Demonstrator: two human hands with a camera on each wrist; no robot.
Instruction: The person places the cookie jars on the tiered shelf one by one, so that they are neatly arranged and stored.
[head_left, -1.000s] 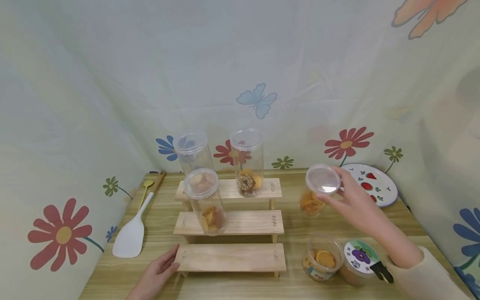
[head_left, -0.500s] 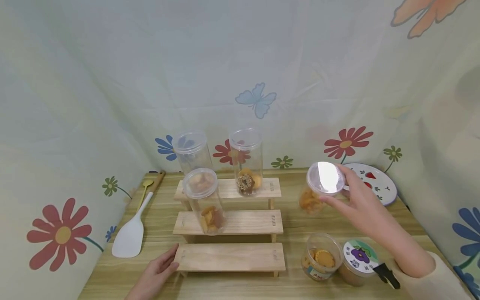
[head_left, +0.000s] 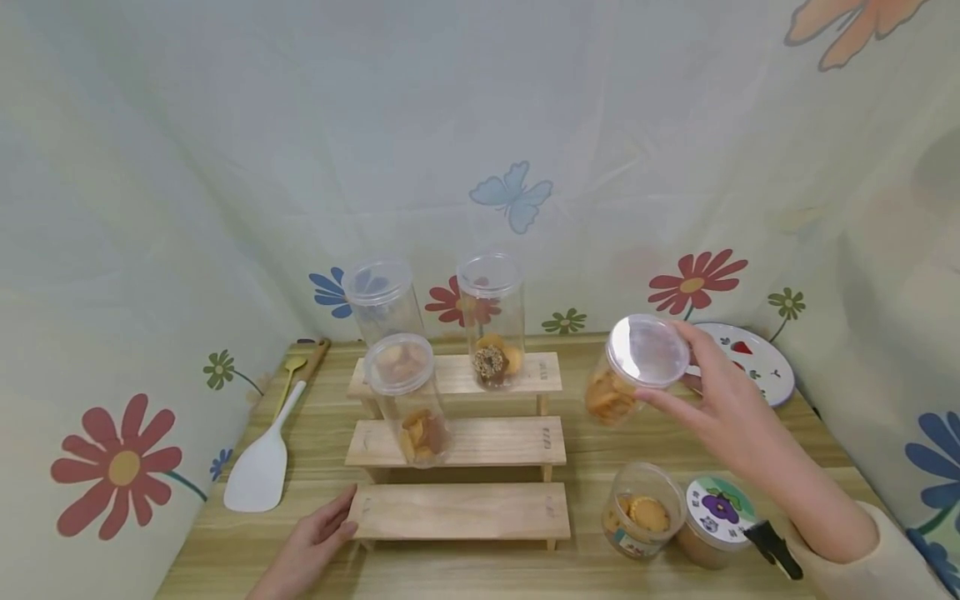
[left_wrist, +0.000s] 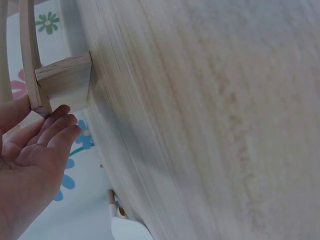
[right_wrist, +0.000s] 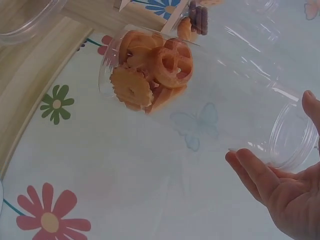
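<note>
My right hand (head_left: 708, 387) grips a clear lidded jar (right_wrist: 225, 100) by its lid end, thumb on one side and fingers on the other. Golden cookies (right_wrist: 150, 70) lie at the jar's far end, and it hangs tilted above the table right of the stand. At the left end of the three-tier wooden stand (head_left: 461, 510), my left hand (head_left: 311, 542) holds the lowest board's edge between thumb and fingers. Two clear jars stand on the top tier, the left one (head_left: 382, 300) partly hidden and the right one (head_left: 491, 321) with cookies. Another jar (head_left: 405, 400) stands on the middle tier's left.
An uncovered tub of cookies (head_left: 645, 512) and a tub with a flower-printed lid (head_left: 716, 521) sit at the front right. Behind my right hand lies a patterned oval plate (head_left: 772, 367). A white spatula (head_left: 258, 471) and a small yellow one (head_left: 288, 387) lie left of the stand.
The jar in my right hand has risen slightly and tilted more, its lid shifting up in the head view. My left hand stays at the stand's lowest board.
</note>
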